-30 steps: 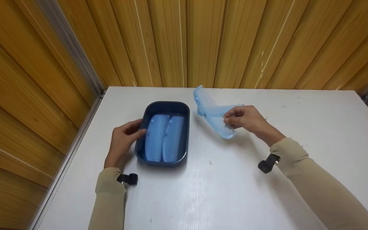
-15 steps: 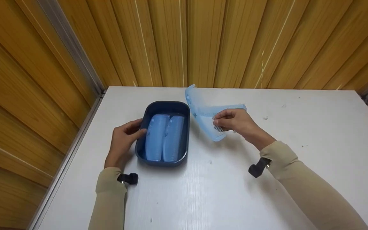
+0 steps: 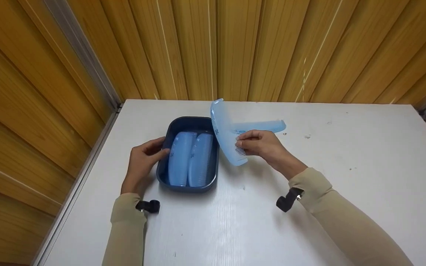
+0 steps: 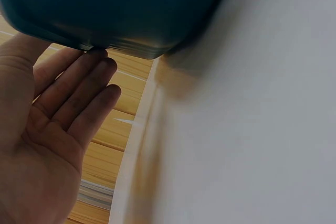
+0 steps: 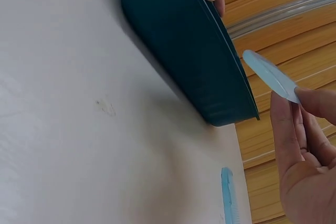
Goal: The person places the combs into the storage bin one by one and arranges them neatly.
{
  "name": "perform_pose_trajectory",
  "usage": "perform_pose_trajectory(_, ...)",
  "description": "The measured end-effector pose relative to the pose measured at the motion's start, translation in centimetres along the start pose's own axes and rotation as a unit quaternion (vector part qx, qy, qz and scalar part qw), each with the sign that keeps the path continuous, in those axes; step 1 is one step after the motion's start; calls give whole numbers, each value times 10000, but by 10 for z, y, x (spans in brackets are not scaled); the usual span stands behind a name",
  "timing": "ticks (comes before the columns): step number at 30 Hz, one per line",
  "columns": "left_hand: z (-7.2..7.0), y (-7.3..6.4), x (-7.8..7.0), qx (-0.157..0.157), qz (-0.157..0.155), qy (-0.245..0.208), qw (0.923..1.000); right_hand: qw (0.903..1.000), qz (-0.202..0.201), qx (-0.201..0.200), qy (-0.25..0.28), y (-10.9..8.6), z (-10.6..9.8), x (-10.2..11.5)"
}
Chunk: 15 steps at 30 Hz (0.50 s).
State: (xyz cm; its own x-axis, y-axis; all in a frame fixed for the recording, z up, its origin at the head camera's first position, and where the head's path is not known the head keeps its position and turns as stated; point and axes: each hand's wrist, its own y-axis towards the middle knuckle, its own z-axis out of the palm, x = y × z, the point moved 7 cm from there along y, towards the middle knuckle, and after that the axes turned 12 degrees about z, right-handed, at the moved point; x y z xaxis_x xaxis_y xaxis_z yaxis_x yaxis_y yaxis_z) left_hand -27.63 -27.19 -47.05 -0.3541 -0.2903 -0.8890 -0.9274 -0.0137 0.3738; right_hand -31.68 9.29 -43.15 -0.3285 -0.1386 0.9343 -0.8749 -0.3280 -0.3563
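In the head view my right hand (image 3: 266,147) pinches a translucent blue comb (image 3: 223,138) by its toothed side. The comb is tilted and overlaps the right rim of a dark blue rectangular tub (image 3: 187,190). From the right wrist the held comb (image 5: 270,76) shows edge-on, raised above the table and beside the tub's top edge. Two like combs, a left one (image 3: 179,159) and a right one (image 3: 200,160), lie side by side inside the tub. My left hand (image 3: 141,160) holds the tub's left side, thumb over the rim, fingers (image 4: 79,95) along the outer wall.
Another blue comb (image 3: 268,125) lies on the white table (image 3: 242,221) behind my right hand, partly hidden by it. Wood-patterned panels (image 3: 235,48) rise beyond the table's back edge and along the left. Black cameras are strapped to both sleeves.
My right hand has carried its comb leftward to the tub's rim, uncovering more of the comb on the table. The left hand and tub have stayed in place.
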Motion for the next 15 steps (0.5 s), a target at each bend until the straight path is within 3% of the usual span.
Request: perform_pose_trajectory(15,1,0,-1,-62,-66,-57,9999,9982,298,-9,516,0,34,-15)
